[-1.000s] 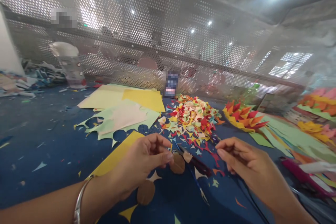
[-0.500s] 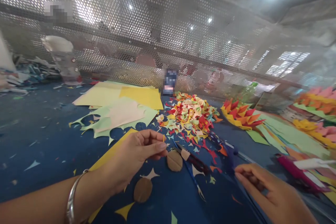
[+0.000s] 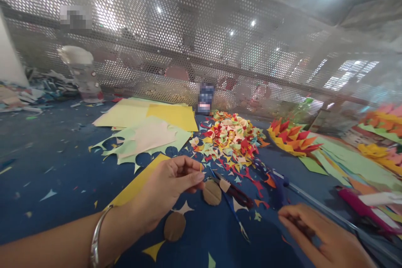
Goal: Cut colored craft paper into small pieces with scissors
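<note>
My left hand (image 3: pixel 180 184), with a silver bangle at the wrist, pinches a small yellow piece of paper (image 3: pixel 201 168) between thumb and fingertips. Beneath its forearm lies a yellow sheet (image 3: pixel 138 182). Just right of the fingertips is a round brown disc (image 3: pixel 212 193); a second disc (image 3: pixel 175 226) lies nearer to me. My right hand (image 3: pixel 314 230) hovers at the lower right, fingers curled together; whether anything is in them I cannot make out. It is close to a blue glue gun (image 3: pixel 278 190). Dark-handled scissors (image 3: pixel 237 194) and a thin blue tool (image 3: pixel 230 207) lie between my hands.
Paper pieces form a colourful heap (image 3: pixel 234 134) beyond my hands. Cut sheets (image 3: pixel 147 136) lie at the back left, a red and orange paper flower (image 3: pixel 292 138) at the back right. A magenta tool (image 3: pixel 364 209) is at the right. A perforated metal screen (image 3: pixel 176 42) stands behind.
The view has shifted slightly, so most things appear a little further right. My right hand sits slightly further left relative to the blue glue gun. My left hand keeps its pinch.
</note>
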